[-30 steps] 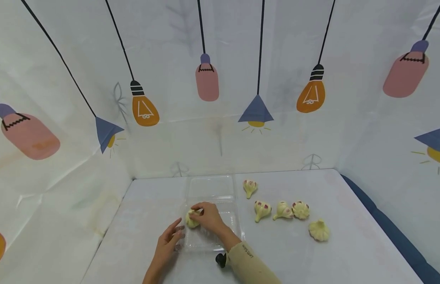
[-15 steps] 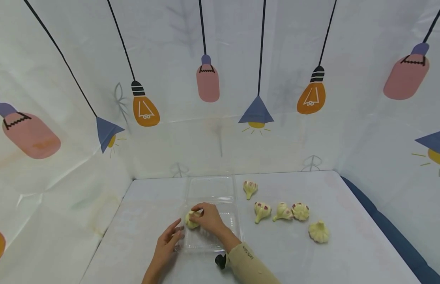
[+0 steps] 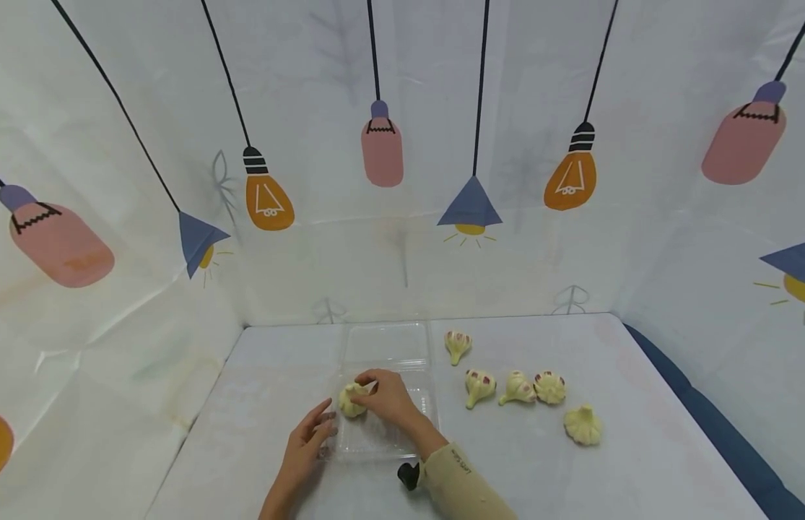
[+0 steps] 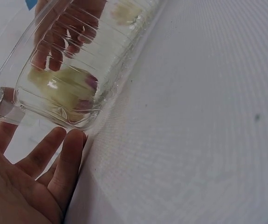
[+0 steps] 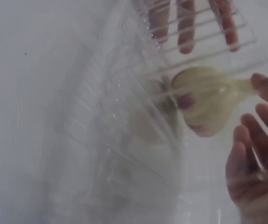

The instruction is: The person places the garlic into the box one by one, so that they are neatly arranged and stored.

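Note:
In the head view the right hand (image 3: pixel 394 403) pinches a pale garlic bulb (image 3: pixel 349 409) in the left part of a clear plastic container (image 3: pixel 415 451). The left hand (image 3: pixel 305 446) is beside that container's left edge, fingers spread and slightly bent, with nothing held. Through the clear wall, the left wrist view shows the bulb (image 4: pixel 73 91), purple at its base, with right-hand fingertips over its stem; left fingers (image 4: pixel 68 158) lie close to the container's corner. The right wrist view has the bulb (image 5: pixel 206 100) on its side, a fingertip at its stem.
Right of the container lie several garlic bulbs (image 3: pixel 480 385) on the white table (image 3: pixel 642 462). The container's lid (image 3: pixel 385 343) is folded back behind its base. A small black object (image 3: pixel 408 476) is by the right sleeve. Fabric walls printed with lamps surround the table.
The right hand and sleeve have shifted slightly right, its fingertips a little higher on the bulb. The left hand has stayed almost in place.

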A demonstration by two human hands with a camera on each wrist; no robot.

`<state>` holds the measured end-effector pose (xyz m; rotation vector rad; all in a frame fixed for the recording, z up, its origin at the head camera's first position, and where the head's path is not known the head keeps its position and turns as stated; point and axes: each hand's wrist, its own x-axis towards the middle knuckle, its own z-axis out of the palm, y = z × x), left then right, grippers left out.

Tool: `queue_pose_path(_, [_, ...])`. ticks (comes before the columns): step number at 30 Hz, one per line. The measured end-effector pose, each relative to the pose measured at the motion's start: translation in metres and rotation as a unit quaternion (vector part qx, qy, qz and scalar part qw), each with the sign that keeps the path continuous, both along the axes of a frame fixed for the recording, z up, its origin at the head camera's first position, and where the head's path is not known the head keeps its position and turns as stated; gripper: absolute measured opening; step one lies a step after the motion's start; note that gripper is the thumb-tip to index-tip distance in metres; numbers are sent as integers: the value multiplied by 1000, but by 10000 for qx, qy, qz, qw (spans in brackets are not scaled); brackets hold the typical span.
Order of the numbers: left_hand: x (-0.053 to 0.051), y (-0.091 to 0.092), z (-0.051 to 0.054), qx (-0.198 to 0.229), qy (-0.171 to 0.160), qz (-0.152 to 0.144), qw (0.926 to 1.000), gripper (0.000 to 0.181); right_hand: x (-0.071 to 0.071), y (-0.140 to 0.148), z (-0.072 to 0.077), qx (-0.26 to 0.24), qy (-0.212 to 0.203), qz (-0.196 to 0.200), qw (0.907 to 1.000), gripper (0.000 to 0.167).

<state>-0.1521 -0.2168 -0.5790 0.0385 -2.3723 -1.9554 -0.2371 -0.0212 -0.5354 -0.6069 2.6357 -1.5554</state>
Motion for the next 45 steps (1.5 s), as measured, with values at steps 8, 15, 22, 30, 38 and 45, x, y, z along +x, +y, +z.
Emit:
queue_pose_path(8, [2, 1, 4, 43, -64, -46, 10000, 48, 2, 19, 9, -81, -122, 18, 9999, 30])
queue_pose_path(15, [2, 1, 4, -6, -85, -10, 10000, 46, 3, 33, 10, -11, -56, 28, 10000, 30])
queue_pose_path(22, [1, 3, 3, -113, -35, 37, 9999, 45, 8, 46, 12, -156, 7, 4, 9999, 29])
queue_pose_path(30, [0, 3, 0, -156, 34, 82, 9998, 43, 14, 62, 14, -212, 212, -83, 9995, 21])
queue_pose_path(38, [1, 3, 1, -80, -40, -15, 10000, 44, 22, 83, 16, -236, 347, -197, 9989, 17])
queue_pose_path(45, [3, 3, 4, -52, 40, -32, 10000, 44, 25, 100, 20, -195, 472, -417, 9978, 16])
